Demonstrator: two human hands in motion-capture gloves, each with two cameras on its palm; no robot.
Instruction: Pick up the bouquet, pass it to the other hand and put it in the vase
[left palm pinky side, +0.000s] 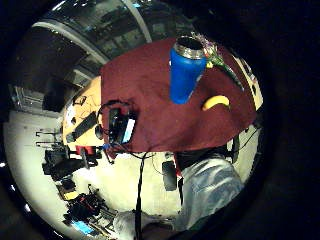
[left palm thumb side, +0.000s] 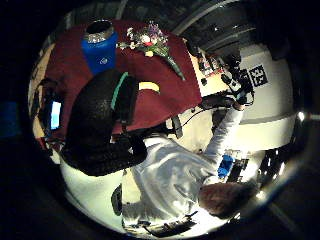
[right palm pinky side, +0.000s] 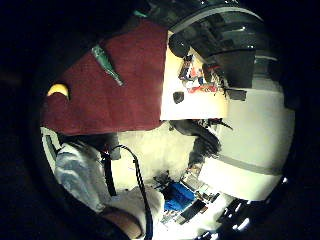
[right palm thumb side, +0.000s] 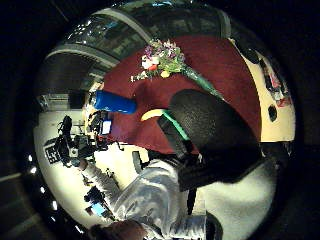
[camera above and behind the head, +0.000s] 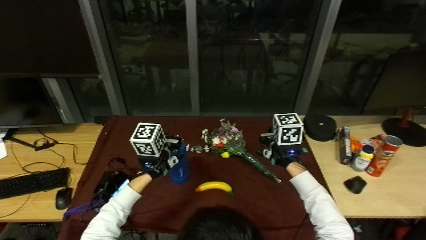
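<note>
While the bouquet (camera above and behind the head: 229, 145) lies on the dark red cloth (camera above and behind the head: 279, 192) in the middle of the table, I hold both gloved hands above the cloth, one on each side of it. The flower heads point to the far left and the green wrapped stem (camera above and behind the head: 261, 167) runs toward the near right, ending just beside my right hand (camera above and behind the head: 283, 157). That hand hovers at the stem's end; I cannot tell from any view whether its fingers are straight or curled, and I see nothing in it. The right thumb side palm view shows a black gloved hand (right palm thumb side: 215, 132) close to the camera, with the bouquet (right palm thumb side: 167, 60) lying free on the cloth beyond it.

My left hand (camera above and behind the head: 154, 165) is at the left, just beside the blue vase (camera above and behind the head: 178, 169), which stands upright on the cloth with its metal rim open at the top. Whether that hand touches the vase, or how its fingers are set, I cannot tell. The left little finger side palm view shows the vase (left palm pinky side: 186, 70) standing alone, the bouquet (left palm pinky side: 220, 60) behind it.

A yellow banana (camera above and behind the head: 213, 186) lies on the cloth near me, between my forearms. A keyboard (camera above and behind the head: 30, 182) and mouse (camera above and behind the head: 63, 197) sit on the bare wood at the far left; a can (camera above and behind the head: 383, 155) and bottle (camera above and behind the head: 363, 157) stand at the right.
</note>
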